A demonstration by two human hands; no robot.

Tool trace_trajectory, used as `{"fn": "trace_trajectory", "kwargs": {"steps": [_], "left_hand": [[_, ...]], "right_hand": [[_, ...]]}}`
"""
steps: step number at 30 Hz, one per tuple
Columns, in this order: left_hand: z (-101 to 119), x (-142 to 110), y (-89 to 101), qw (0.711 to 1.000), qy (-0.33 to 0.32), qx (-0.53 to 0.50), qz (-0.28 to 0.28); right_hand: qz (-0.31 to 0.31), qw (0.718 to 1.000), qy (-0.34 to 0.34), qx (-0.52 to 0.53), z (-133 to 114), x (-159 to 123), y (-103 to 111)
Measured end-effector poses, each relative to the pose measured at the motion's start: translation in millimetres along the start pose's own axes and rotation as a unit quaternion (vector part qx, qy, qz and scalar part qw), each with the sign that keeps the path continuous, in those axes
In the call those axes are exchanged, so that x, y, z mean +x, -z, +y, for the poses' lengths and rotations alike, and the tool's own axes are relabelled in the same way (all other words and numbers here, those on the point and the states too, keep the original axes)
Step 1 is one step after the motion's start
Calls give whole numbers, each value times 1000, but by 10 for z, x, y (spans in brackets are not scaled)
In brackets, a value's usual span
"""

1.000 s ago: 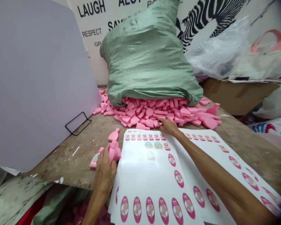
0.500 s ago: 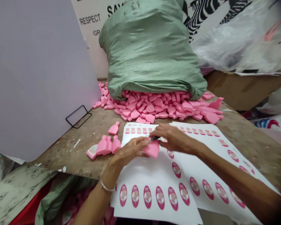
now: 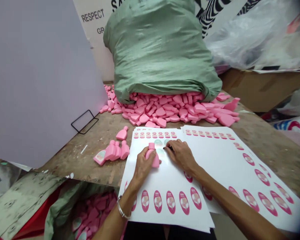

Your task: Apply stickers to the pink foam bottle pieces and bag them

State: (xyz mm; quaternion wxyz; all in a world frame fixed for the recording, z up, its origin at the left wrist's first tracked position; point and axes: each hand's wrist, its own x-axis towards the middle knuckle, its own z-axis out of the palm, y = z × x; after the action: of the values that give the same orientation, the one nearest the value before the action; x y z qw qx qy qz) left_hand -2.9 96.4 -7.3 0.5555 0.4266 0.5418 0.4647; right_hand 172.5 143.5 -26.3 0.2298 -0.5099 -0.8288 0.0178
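Note:
My left hand (image 3: 143,166) is closed around a small pink bottle (image 3: 152,156), its cap end pointing away from me, over a white sticker sheet (image 3: 157,181). Just right of it, my right hand (image 3: 181,154) is bent low over the same sheet, fingers pinched on a small dark tool (image 3: 168,148), mostly hidden by the fingers. Pale green round stickers (image 3: 158,143) show on the sheet between the hands. A second sticker sheet (image 3: 212,156) lies under my right forearm. To the left, several pink bottles (image 3: 117,150) sit together, one with a label on its face.
A green sack (image 3: 160,53) stands at the back, with a heap of pink bottles (image 3: 165,110) spilling from its mouth. On the left are a pale panel (image 3: 40,73) and a black wire frame (image 3: 85,122). A cardboard box (image 3: 260,90) stands right. Below the table edge, another sack (image 3: 62,203) holds bottles.
My left hand let go of the grouped bottles and took the single bottle over the sheet. My right hand came back from the heap, met the left, then moved apart down to the stickers.

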Motion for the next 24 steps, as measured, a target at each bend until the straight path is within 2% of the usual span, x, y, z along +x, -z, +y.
{"fn": "trace_trajectory", "kwargs": {"steps": [4,9,14,17,19,21,24], "left_hand": [[23,-12,-11,1000,3,-5,-10],[49,-24,5,1000,-2,-3,-15],[43,-21,20,1000,-13,-7,-16],[30,-20,39,999,-8,-33,-7],[37,-37,46,997,-4,-81,-10],[70,-76,42,989,0,-145,-26],[164,-157,27,974,31,-220,-53]], "right_hand": [[-7,1000,11,21,23,-21,7],[-16,998,-12,59,52,-3,-22],[42,997,11,62,3,8,-44],[77,983,-34,161,-48,-10,71],[86,956,-104,262,-108,-14,203],[75,930,-144,330,-203,-12,343],[25,923,-124,363,-387,-16,492]]}}
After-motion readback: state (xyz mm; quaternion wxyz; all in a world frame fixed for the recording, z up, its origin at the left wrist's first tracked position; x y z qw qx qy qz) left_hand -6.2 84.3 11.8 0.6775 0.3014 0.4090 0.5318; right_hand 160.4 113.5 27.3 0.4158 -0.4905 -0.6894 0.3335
